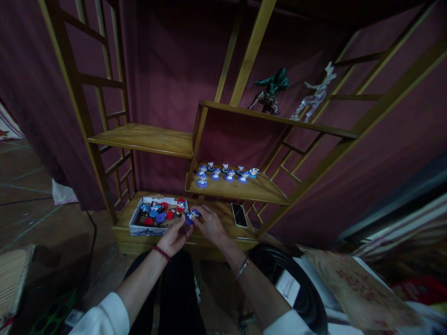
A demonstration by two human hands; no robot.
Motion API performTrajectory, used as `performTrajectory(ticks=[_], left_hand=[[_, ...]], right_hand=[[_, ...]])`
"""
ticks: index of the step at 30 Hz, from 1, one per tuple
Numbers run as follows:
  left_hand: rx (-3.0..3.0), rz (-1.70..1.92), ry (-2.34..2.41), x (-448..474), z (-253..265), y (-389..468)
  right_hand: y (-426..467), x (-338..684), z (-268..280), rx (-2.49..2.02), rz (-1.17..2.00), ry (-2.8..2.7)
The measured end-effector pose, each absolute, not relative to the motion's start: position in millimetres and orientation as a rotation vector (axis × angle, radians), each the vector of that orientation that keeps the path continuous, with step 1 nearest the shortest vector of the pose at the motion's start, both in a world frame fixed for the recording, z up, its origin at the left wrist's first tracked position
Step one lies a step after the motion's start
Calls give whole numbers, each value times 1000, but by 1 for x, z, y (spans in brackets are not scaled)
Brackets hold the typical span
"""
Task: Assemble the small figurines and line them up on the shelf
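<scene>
At left on the bottom shelf (223,215), open-topped box (148,231) with pale walls: jumble of small figures inside, some lying over, round red bases (148,222) and blue bases (160,217) showing, part of the floor bare. Left hand (175,238) just beside the box's right end, fingers curled, thumb up, pinching the purple-based figurine (191,217). Right hand (211,224) comes in from the right, angled inward, fingertips closed on the same figurine's other side. Above, middle shelf (240,190) with small figures (229,176) grouped upright. Phone (239,215) right of right hand, flat.
</scene>
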State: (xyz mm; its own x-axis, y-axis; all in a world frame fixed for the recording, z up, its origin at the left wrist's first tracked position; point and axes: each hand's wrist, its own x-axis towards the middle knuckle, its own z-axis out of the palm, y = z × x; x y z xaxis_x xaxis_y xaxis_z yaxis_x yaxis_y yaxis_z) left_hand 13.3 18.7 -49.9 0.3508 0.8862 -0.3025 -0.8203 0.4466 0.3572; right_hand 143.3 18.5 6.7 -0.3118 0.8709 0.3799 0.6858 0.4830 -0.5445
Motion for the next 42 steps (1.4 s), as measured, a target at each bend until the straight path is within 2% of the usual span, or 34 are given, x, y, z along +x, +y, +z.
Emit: performTrajectory(ticks=[23,42], left_hand=[[286,1125,429,29,-51,10],[376,1144,483,46,-58,7]], right_hand=[[6,149,19,-1477,315,-1981],[2,158,8,-1672,255,-1871]])
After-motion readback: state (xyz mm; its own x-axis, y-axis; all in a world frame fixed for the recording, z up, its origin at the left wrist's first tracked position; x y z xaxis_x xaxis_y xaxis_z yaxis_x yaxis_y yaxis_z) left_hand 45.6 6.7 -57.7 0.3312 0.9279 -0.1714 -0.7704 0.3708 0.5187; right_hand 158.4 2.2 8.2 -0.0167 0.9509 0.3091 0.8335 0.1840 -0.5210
